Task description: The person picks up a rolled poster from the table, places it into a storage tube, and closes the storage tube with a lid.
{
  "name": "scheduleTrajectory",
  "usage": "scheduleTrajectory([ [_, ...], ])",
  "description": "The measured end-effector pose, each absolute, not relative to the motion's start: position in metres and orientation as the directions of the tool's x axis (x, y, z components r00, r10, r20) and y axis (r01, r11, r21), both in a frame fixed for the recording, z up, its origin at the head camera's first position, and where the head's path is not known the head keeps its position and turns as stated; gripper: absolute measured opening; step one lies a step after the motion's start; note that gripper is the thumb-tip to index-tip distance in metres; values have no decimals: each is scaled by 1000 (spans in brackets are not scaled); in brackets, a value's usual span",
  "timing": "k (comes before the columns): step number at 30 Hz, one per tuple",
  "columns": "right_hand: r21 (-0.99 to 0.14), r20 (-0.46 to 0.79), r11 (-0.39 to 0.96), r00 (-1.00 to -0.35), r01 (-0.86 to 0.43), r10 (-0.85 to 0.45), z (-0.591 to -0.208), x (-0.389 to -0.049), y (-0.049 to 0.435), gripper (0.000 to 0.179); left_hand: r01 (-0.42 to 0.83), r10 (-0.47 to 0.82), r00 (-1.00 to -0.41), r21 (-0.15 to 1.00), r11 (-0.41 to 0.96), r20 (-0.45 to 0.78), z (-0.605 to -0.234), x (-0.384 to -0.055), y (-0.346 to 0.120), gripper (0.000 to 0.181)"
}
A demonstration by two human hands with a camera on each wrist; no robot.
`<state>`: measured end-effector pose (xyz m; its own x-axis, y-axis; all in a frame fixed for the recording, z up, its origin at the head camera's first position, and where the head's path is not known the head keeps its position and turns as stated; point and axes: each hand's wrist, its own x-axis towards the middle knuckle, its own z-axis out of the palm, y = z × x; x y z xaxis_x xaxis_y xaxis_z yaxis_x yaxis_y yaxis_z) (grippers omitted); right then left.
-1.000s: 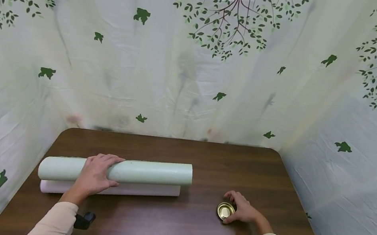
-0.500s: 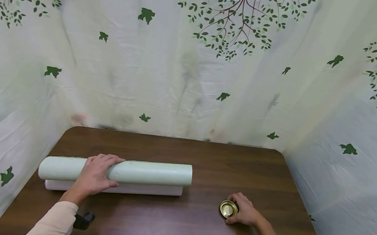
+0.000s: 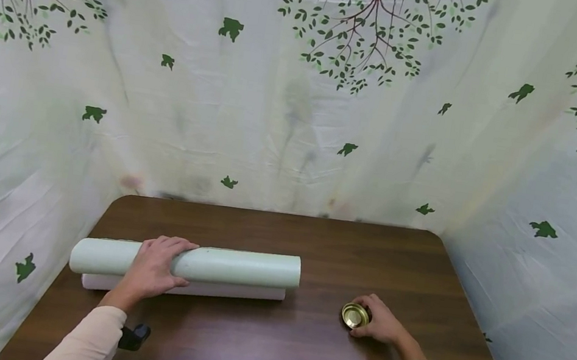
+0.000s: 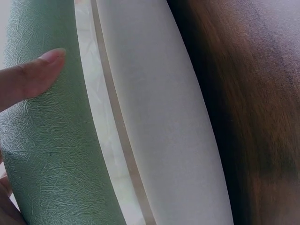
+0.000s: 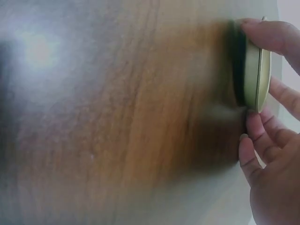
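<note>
My left hand (image 3: 156,266) grips a pale green roll (image 3: 248,267) with an embossed surface, like rolled wallpaper. In the left wrist view the thumb lies across this green roll (image 4: 51,140). Just in front of and below it lies a white roll (image 3: 239,292), also seen close up as a smooth off-white roll (image 4: 159,103). Over at the right, my right hand (image 3: 381,323) pinches a small round gold-coloured dish (image 3: 355,316) by its rim. The right wrist view shows the dish (image 5: 258,77) edge-on between thumb and fingers; I cannot tell whether it touches the table.
Everything is on a brown wood-grain table (image 3: 345,249) with rounded far corners. A white curtain (image 3: 287,112) printed with leaves and branches hangs behind it and along both sides. Dark wrist cameras are worn below both hands.
The right-hand fingers have closed round the dish, and it has moved slightly away from me. The left hand keeps its grip on the green roll. My view has shifted a little left.
</note>
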<state>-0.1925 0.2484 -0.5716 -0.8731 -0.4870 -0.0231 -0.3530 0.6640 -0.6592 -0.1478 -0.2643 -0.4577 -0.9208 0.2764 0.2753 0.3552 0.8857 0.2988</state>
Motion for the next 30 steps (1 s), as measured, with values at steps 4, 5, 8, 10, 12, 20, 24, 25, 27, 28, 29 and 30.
scheduleTrajectory([
  [4,-664,-30,668,-880,-337,-474,-571,-196,251,61,352,272,-921,299,887,278,-458,-147,-262,67],
  [5,-665,-30,668,-881,-334,-472,-570,-197,251,61,354,273,-920,298,887,281,-458,-147,-262,67],
  [8,-668,-29,665,-881,-334,-472,-568,-199,249,60,354,272,-920,298,887,284,-460,-148,-260,68],
  [10,-673,-35,661,-879,-331,-475,-567,-200,248,60,352,272,-921,298,887,278,-462,-148,-260,69],
  [12,-685,-46,655,-879,-318,-474,-566,-200,247,61,352,274,-922,299,887,272,-463,-148,-259,69],
  [20,-709,-44,643,-892,-290,-450,-559,-203,239,64,359,279,-919,299,884,279,-462,-150,-257,69],
  [24,-723,-24,622,-889,-300,-456,-554,-203,234,64,353,276,-922,296,888,272,-462,-150,-257,69],
  [25,-724,-14,617,-887,-309,-462,-554,-203,233,64,352,275,-923,298,888,270,-462,-150,-257,69],
  [27,-726,-1,609,-885,-320,-466,-553,-203,231,64,350,274,-924,299,888,267,-463,-150,-257,68],
  [28,-730,2,603,-884,-321,-468,-553,-203,230,64,350,275,-924,301,887,265,-463,-149,-257,68],
  [29,-733,1,602,-886,-316,-464,-552,-203,229,64,349,275,-925,300,888,263,-464,-149,-257,68],
  [30,-742,1,595,-887,-310,-461,-552,-203,228,64,350,276,-925,300,888,261,-464,-149,-257,68],
])
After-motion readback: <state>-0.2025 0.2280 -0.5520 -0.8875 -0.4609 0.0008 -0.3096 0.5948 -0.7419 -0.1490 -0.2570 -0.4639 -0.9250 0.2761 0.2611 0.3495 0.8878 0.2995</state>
